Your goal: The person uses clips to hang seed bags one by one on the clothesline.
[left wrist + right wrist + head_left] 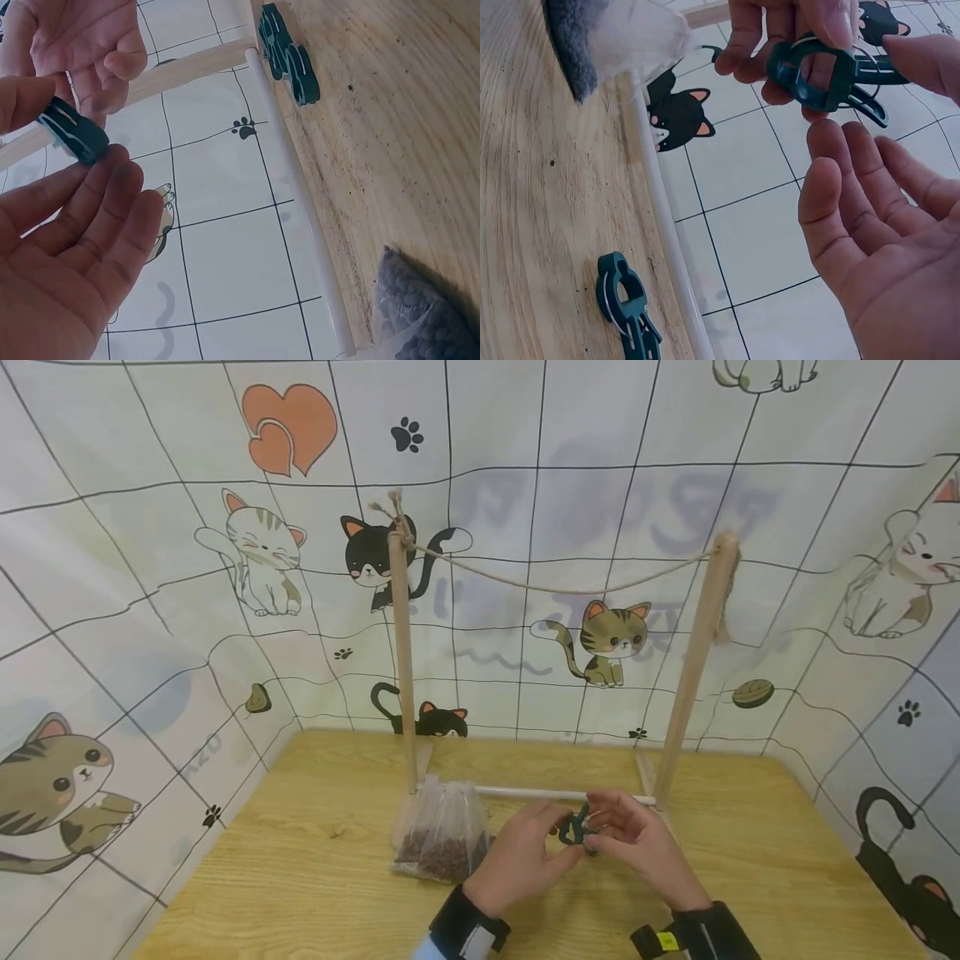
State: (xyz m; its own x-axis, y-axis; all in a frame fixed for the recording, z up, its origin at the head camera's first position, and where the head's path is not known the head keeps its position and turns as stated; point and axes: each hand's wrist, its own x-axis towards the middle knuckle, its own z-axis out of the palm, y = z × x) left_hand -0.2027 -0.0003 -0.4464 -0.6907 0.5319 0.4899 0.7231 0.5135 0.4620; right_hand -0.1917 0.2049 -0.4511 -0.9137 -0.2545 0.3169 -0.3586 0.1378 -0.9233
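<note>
Between both hands, close above the table in the head view, is a green plastic clip [574, 827] with a round jaw end and spread handles. My left hand [525, 852] pinches the clip's rounded end between thumb and fingers, as the right wrist view shows from above the clip [817, 75]. At the handles, the thumb of my right hand [900, 232] meets one handle tip, its other fingers loosely extended just under the second handle. A second green clip [289, 56] lies on the wood beside the white rod, also seen as a clip [626, 300] in the right wrist view.
A clear bag [442, 835] of dark granules sits left of my hands. Behind stand two wooden posts [693, 668] joined by a sagging rope [540, 587] on top and a white rod [525, 793] below. Cat-patterned cloth [495, 693] surrounds the wooden table [300, 860].
</note>
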